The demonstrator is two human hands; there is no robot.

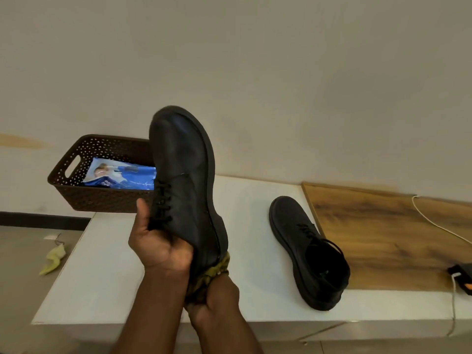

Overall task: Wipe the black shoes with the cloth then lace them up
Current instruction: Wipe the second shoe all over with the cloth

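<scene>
In the head view the left hand (161,247) grips the raised black shoe (184,180) near its laces above the white table (107,272), while the right hand (217,300) clutches the olive cloth (217,270) against its heel, the second shoe (309,251) lying on the table apart.

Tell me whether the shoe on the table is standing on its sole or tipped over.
Standing on its sole. The second shoe rests flat on the white table, its opening facing up, laces visible on top.

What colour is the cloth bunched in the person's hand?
Olive green, with darker mottling; the cloth shows in the head view, under the held shoe's heel.
</scene>
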